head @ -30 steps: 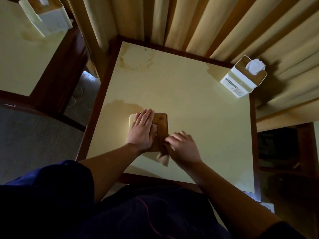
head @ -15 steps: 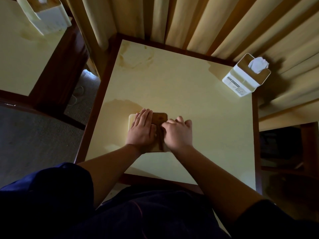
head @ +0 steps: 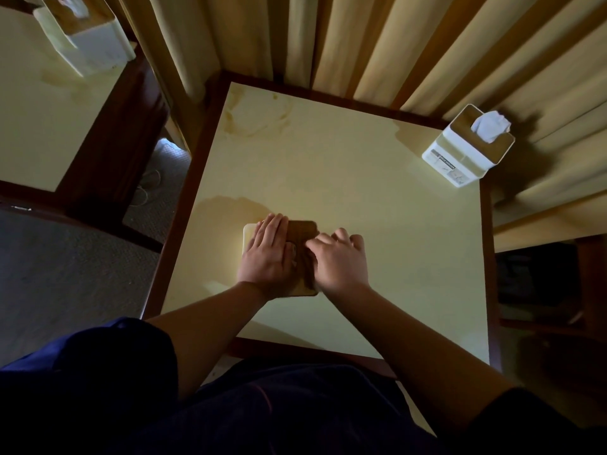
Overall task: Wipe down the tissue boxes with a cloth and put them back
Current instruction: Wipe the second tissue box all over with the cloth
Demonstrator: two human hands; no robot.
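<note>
Glossy cream table [head: 361,192]; left hand [head: 267,257] flat, fingers straight on wood-topped tissue box [head: 300,229]; right hand [head: 338,261] fingers curled, contents hidden.

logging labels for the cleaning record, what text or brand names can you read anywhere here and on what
No text can be read for certain.
Tissue box at the table's far right corner: a dark strip label with light lettering on its side, too small and blurred to read.
Same box, lower on that side: faint marks, unreadable.
Tissue box under the hands: no print shows.
Tissue box on the left table: no print shows.
</note>
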